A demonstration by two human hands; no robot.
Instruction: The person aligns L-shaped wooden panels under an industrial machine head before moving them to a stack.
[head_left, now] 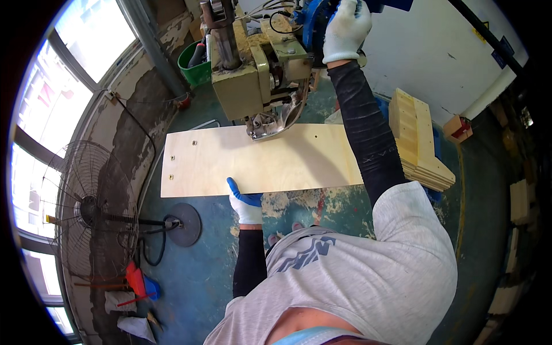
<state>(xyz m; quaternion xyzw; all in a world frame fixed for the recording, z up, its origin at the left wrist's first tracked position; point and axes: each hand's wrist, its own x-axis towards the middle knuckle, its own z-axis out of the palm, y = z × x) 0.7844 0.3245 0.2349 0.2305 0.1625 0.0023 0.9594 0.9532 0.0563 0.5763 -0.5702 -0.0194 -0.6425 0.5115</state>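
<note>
A long pale plywood board (218,158) lies under the head of a green drilling or routing machine (238,92). Along its left end are several small holes with metal inserts, and one dark hole shows toward the right. My left hand (245,208), in a white and blue glove, grips the board's near edge with the thumb on top; its other fingers are hidden beneath. My right hand (347,31), gloved alike, is raised beside the machine's blue part (317,26). Its fingers look curled, but what they hold is cut off or hidden. A curved metal guard (287,115) hangs over the board.
To the right, a stack of wooden boards (422,138) stands near a small cardboard box (457,129). A floor fan (89,210) with a round base (184,224) is at the left. Behind the machine sits a green bucket (195,72). Red and blue dustpans (141,282) lie at lower left.
</note>
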